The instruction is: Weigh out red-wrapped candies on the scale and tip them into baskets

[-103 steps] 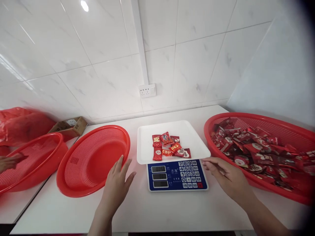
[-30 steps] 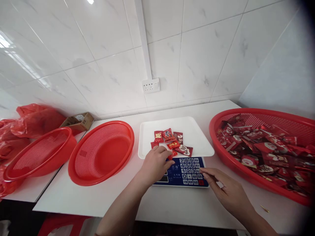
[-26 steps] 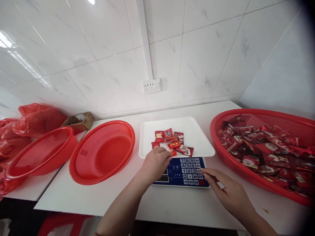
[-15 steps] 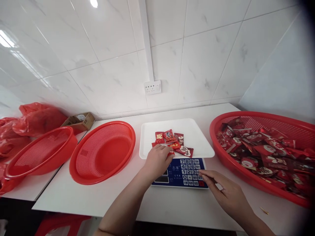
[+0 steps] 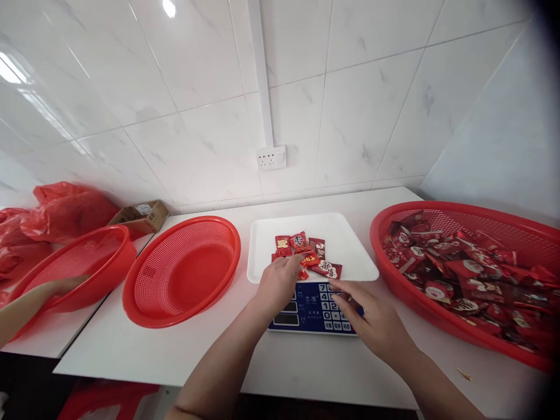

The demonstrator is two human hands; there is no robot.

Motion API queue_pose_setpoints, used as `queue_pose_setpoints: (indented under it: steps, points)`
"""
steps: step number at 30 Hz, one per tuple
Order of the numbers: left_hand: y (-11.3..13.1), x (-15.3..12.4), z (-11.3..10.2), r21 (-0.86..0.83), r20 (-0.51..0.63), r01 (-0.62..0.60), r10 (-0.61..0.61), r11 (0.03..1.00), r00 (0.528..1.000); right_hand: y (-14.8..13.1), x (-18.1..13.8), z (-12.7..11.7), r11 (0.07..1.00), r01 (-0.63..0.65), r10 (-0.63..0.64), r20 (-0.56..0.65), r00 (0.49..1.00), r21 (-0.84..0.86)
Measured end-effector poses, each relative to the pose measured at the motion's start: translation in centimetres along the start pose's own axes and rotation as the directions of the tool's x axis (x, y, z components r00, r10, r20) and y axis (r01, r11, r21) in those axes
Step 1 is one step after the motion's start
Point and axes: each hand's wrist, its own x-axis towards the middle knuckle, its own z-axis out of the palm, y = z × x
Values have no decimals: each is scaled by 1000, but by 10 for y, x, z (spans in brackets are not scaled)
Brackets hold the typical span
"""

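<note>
On the white tray (image 5: 350, 248) of a scale lies a small pile of red wrapped candies (image 5: 326, 268). My left hand (image 5: 280, 280) reaches over the tray's near edge, its fingers curled around the near side of the pile, where they close on a wrapped candy (image 5: 303, 273); the fingertips are partly hidden. Above the scale's blue keypad (image 5: 312, 309) hovers my right hand (image 5: 371, 318), with thumb and fingers apart and nothing visible between them. Its fingertips are close to the tray's front edge.
A large red basket (image 5: 459, 208) full of wrapped candies stands at right. Left of the scale sits a red basket (image 5: 188, 280). Another person's hand (image 5: 65, 286) reaches into a farther red basket (image 5: 105, 274). Red plastic bags (image 5: 70, 216) and a cardboard box (image 5: 149, 219) lie behind.
My right hand has moved left and toward the tray, and its fingers have spread. My left hand stays near the pile. Another person's arm has come in at the left.
</note>
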Motion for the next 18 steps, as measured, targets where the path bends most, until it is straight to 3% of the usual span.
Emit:
queue_pose_setpoints:
  steps: [5, 11, 18]
  points:
    - [6, -8, -8, -36, -5, -28, 28, 999, 1000, -9, 27, 17, 980, 146, -150, -21, 988, -134]
    - [2, -16, -16, -159, 58, -40, 50, 986, 997, -16, 43, 23, 938, 269, -244, 136, 960, -217]
    - [1, -16, -16, -206, 54, -37, 49, 978, 997, -17, 57, 21, 944, 259, -235, 134, 963, -205]
